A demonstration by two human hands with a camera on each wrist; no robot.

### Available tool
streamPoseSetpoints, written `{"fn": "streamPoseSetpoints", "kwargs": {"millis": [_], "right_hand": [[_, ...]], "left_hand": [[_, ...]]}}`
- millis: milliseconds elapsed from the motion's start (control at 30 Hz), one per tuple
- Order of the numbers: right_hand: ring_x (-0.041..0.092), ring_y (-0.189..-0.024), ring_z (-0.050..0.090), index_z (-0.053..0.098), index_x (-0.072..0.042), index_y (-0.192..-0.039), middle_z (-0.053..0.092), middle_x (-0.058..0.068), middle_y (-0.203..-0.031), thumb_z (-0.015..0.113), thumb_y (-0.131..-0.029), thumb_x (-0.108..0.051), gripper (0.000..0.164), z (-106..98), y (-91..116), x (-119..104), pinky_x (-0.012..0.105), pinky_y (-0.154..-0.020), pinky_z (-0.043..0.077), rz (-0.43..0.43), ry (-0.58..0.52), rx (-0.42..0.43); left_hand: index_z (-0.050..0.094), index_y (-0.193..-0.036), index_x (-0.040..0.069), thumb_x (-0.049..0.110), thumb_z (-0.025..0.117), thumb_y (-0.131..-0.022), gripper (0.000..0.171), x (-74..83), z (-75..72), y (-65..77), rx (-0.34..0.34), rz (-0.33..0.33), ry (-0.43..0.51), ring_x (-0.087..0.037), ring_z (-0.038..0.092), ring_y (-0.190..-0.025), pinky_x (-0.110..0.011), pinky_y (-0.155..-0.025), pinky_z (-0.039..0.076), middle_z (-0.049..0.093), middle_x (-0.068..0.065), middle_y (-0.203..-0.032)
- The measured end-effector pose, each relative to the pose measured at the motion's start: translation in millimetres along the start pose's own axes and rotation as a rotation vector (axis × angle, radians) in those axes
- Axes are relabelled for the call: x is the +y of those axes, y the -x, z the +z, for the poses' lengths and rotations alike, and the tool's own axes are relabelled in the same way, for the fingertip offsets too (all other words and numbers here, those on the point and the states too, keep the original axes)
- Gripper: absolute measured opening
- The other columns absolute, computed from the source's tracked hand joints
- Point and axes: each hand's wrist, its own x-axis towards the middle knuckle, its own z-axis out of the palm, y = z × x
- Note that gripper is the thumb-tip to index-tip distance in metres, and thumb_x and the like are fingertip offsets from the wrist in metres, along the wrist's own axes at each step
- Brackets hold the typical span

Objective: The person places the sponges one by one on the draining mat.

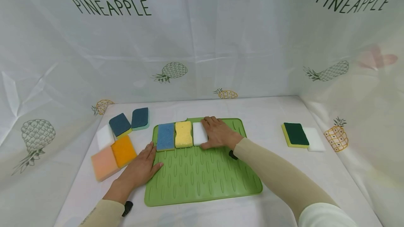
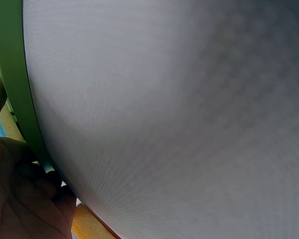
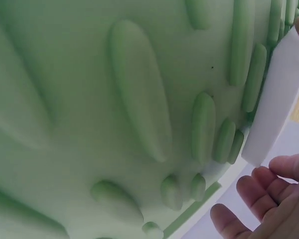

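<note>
A white sponge lies flat on a green ridged mat. My right hand holds it by its two ends, thumb at the near end and fingers at the far end; in the right wrist view the fingers meet one end of the sponge. To its left lie a yellow wavy-sided sponge and a blue-topped sponge, all in a row along the mat's far side. My left hand rests on the mat's left edge, fingers extended, fingertips close to the blue-topped sponge.
Left of the mat sit a pink sponge, an orange sponge, a white sponge and two dark-blue-topped sponges. On the right, a dark green and yellow sponge lies beside another white sponge. A pineapple-print cloth hangs behind.
</note>
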Motion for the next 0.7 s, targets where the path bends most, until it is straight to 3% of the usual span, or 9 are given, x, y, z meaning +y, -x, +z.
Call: {"fn": "streamPoseSetpoints", "kwargs": {"millis": [133, 267, 500, 700], "right_hand": [[0.036, -0.148, 0.044, 0.034, 0.000, -0.162, 0.041, 0.020, -0.163, 0.060, -0.088, -0.079, 0.111, -2, 4, 1, 0.052, -0.120, 0.043, -0.006, 0.023, 0.021], [0.037, -0.144, 0.048, 0.041, 0.002, -0.158, 0.046, 0.020, -0.159, 0.057, -0.095, -0.074, 0.100, -4, 13, 5, 0.054, -0.116, 0.045, -0.032, 0.047, 0.097], [0.035, -0.131, 0.059, 0.056, 0.000, -0.146, 0.061, 0.017, -0.143, 0.063, -0.103, -0.051, 0.067, -9, 40, 21, 0.052, -0.104, 0.052, -0.055, 0.104, 0.319], [0.034, -0.123, 0.061, 0.062, 0.000, -0.138, 0.066, 0.016, -0.134, 0.070, -0.101, -0.042, 0.056, -15, 75, 51, 0.052, -0.100, 0.053, -0.044, 0.129, 0.408]], "left_hand": [[0.034, -0.159, -0.011, 0.045, 0.057, -0.109, 0.079, 0.2, 0.7, -0.3, -0.002, 0.003, 0.001, -0.046, 0.028, -0.157, -0.059, -0.124, 0.034, 0.023, -0.029, -0.171], [0.034, -0.160, -0.011, 0.046, 0.056, -0.109, 0.080, 0.9, 1.1, -0.7, -0.006, 0.001, 0.001, -0.045, 0.028, -0.158, -0.058, -0.125, 0.034, 0.023, -0.028, -0.171], [0.033, -0.160, -0.011, 0.045, 0.057, -0.108, 0.080, 2.0, -1.2, -0.3, -0.006, -0.001, 0.000, -0.045, 0.028, -0.158, -0.058, -0.125, 0.034, 0.023, -0.028, -0.171], [0.032, -0.160, -0.010, 0.046, 0.055, -0.109, 0.079, 2.6, -2.4, -0.2, -0.017, -0.010, 0.001, -0.045, 0.027, -0.158, -0.058, -0.125, 0.033, 0.022, -0.028, -0.172]]}}
